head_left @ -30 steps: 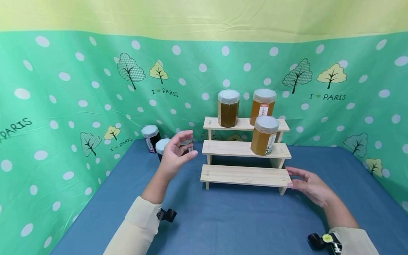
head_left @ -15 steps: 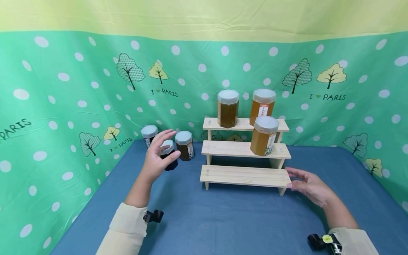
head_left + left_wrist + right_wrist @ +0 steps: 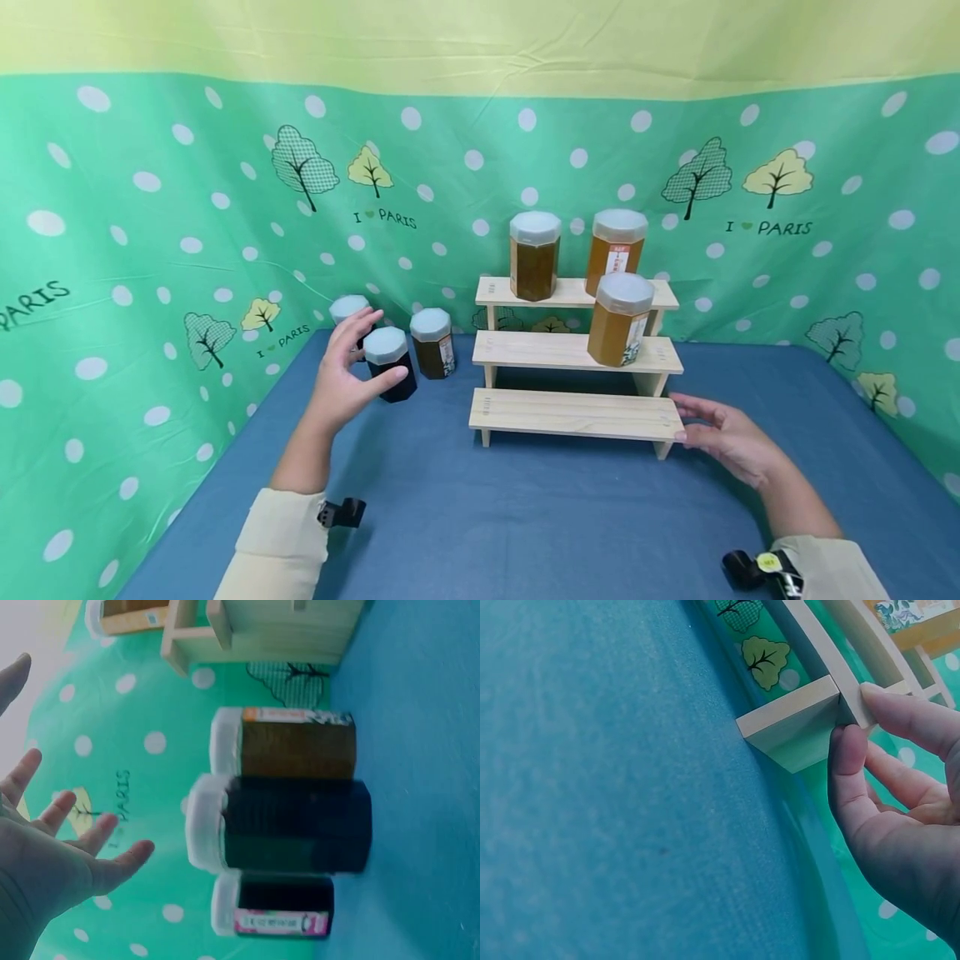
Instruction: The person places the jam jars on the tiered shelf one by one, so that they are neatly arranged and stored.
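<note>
My left hand [image 3: 341,387] is spread, thumb and fingers apart, around the near side of a dark honey jar [image 3: 393,379] with a white lid. In the left wrist view its fingers are clear of that jar. Just behind stand a brown honey jar [image 3: 433,354] and another dark jar [image 3: 285,907] with a pink label, partly hidden by my fingers in the head view. My right hand [image 3: 727,437] pinches the right end of the lowest step of a three-tier wooden display stand [image 3: 570,410], thumb and fingertips on the board's edge.
Two amber honey jars, a darker one [image 3: 535,262] and a red-labelled one [image 3: 615,250], stand on the top step. A lighter honey jar [image 3: 621,329] is on the middle step, toward the right. Blue cloth [image 3: 480,517] covers the table; a green dotted curtain [image 3: 450,167] hangs behind.
My left hand has moved left, away from in front of the brown jar, to the front dark jar. My right hand stays at the stand's end, and the jars stand where they were.
</note>
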{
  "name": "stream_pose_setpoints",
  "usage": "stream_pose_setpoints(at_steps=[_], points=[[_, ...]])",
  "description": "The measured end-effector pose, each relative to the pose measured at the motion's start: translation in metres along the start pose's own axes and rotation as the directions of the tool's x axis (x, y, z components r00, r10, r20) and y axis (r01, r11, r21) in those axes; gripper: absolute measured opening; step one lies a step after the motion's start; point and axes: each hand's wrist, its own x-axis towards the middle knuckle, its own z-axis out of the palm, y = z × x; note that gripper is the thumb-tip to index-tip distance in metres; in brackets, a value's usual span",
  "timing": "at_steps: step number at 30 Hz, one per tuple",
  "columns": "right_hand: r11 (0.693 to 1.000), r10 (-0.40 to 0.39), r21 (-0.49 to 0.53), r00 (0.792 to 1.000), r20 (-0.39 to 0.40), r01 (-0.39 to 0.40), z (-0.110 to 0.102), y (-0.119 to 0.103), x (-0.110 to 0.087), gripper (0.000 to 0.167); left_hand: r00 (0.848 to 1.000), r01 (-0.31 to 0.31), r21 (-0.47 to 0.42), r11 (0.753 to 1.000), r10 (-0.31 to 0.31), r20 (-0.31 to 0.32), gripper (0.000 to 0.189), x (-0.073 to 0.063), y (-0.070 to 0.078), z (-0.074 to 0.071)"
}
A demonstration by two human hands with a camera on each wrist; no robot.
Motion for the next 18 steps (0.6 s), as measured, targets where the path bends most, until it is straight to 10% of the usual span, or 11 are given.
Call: stream_pose_setpoints(at_steps=[18], points=[[1.0,-0.006,-0.004,1.0,-0.006,0.006,0.0,0.001,0.0,0.082,0.96,0.275,0.102,0.956,-0.279,0.026,0.109,0.0,-0.067,-0.003]])
